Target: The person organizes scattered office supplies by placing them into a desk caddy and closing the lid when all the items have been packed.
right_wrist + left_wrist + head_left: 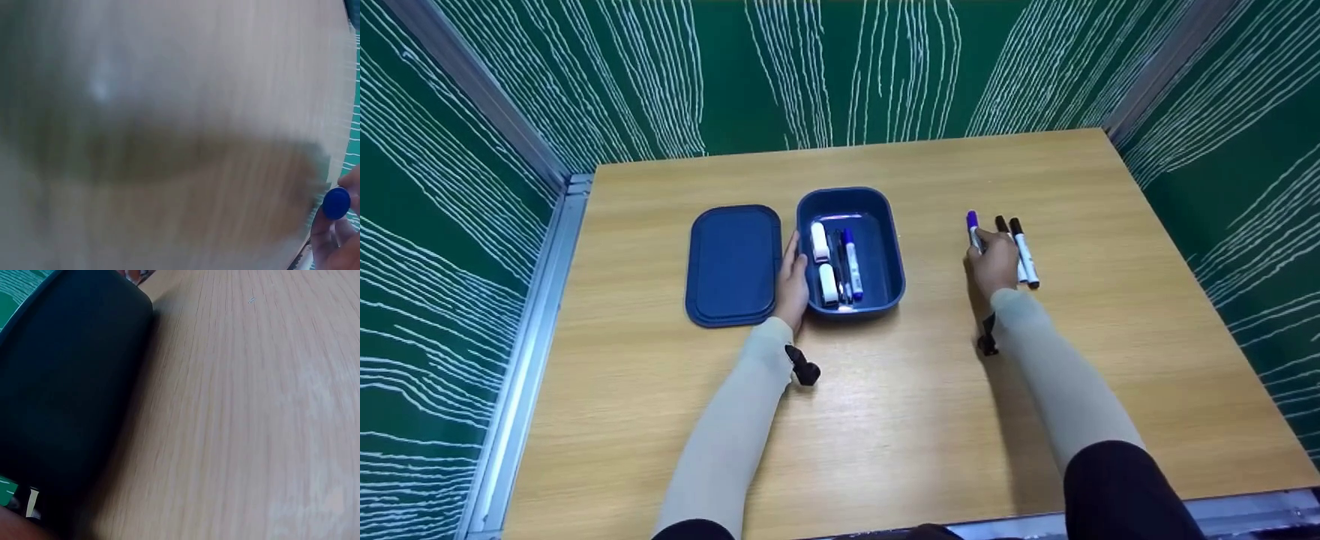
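Note:
In the head view my right hand (996,262) pinches a white marker with a purple cap (973,220); its blue end (336,203) shows between the fingers in the right wrist view. Two dark-capped markers, one partly hidden (1002,225) and one in full sight (1025,253), lie just right of that hand. With straight fingers, my left hand (793,283) touches the left wall of a dark blue box (891,259). Inside the box are two white blocky items, one pinkish (820,241) and one black-ended (829,283), dark pens (840,259), and a blue-capped marker (852,266).
The dark blue lid (735,262) lies flat left of the box, close by my left hand. All of it is on a wooden table (915,405) bounded by green walls (727,90) with white lines. A metal rail (525,345) runs along the left edge.

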A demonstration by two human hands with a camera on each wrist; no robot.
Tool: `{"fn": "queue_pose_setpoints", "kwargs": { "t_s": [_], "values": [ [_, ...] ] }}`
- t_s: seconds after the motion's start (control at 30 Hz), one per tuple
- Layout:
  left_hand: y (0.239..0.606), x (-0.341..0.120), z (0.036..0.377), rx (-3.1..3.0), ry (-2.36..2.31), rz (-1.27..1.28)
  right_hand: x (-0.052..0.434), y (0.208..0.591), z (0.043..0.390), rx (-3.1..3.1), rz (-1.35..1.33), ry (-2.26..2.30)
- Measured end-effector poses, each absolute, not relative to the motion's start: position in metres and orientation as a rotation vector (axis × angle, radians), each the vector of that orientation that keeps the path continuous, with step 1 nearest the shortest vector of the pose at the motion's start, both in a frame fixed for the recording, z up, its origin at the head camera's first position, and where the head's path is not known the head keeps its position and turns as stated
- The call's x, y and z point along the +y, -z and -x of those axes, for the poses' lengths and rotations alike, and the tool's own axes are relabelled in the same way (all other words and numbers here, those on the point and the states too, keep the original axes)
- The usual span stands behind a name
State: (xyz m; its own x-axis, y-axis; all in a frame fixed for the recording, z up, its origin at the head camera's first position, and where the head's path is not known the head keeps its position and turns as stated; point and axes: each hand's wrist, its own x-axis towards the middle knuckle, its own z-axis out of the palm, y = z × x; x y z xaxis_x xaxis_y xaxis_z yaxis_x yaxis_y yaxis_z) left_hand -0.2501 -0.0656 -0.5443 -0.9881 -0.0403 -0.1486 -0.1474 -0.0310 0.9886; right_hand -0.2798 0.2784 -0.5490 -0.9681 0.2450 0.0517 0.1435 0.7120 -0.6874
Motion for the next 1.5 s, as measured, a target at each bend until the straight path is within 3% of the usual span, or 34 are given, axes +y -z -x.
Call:
{"fn": "queue_pose_setpoints", "kwargs": {
  "t_s": [1.5],
  "values": [
    [0.547, -0.064, 0.251, 2.158, -2.217, 0.195, 0.192, 0.512, 0.278, -2.438, 0.234, -1.381]
  ]
}}
